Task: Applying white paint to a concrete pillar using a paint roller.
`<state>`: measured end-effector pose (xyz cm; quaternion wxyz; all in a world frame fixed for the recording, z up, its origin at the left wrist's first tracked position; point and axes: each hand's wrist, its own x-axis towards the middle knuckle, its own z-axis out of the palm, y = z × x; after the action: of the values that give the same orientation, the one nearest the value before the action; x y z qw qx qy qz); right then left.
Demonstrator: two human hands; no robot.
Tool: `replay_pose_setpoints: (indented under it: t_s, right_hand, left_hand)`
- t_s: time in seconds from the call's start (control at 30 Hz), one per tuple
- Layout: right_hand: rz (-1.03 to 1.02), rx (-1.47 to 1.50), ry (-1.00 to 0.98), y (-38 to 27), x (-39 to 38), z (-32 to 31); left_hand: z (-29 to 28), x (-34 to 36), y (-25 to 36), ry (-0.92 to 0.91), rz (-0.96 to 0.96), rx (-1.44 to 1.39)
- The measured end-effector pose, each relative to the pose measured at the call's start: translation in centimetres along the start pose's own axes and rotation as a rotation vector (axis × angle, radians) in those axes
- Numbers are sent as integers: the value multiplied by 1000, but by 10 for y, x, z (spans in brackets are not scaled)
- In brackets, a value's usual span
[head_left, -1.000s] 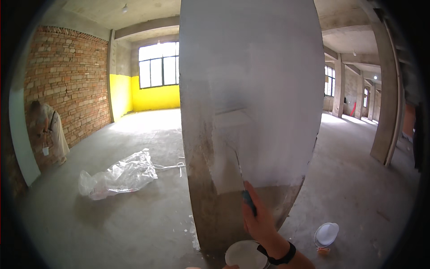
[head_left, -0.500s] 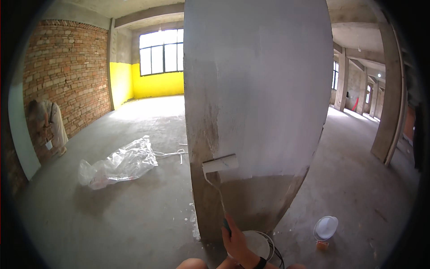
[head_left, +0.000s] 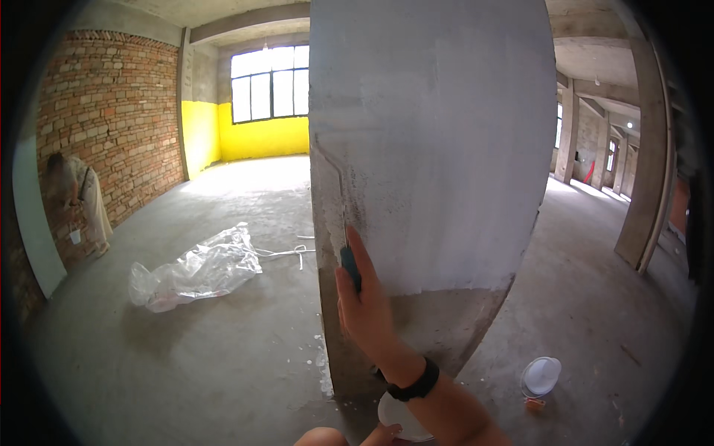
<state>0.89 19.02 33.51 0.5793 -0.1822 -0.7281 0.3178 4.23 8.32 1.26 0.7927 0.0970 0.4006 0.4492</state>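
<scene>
My right hand, with a black band on its wrist, is wrapped round the dark teal handle of a paint roller. The roller's bent wire frame runs up to the left edge of a wide pillar, where the pale roller head is hard to make out against the surface. White paint covers most of the pillar face; its lower band is bare grey-brown. At the bottom edge, my left hand grips the rim of a white bucket, partly hidden behind my right forearm.
Clear plastic sheeting lies crumpled on the concrete floor to the left. A white container and a small orange object sit right of the pillar. Another person bends by the brick wall, near a small white bucket.
My right hand has pushed the roller upward along the pillar's left side, and paint now covers more of the bare patch there. More of my right forearm shows.
</scene>
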Motion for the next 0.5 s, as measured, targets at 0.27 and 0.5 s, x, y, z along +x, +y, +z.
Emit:
replay_pose_setpoints:
  t_s: [0.27,0.5]
  right_hand:
    - [6,5,-4,-14,30,-6]
    - [24,-46,-32,7,-23,-24]
  left_hand:
    - [12,-19,7,43,54,6]
    - [19,-23,13,145,26,39]
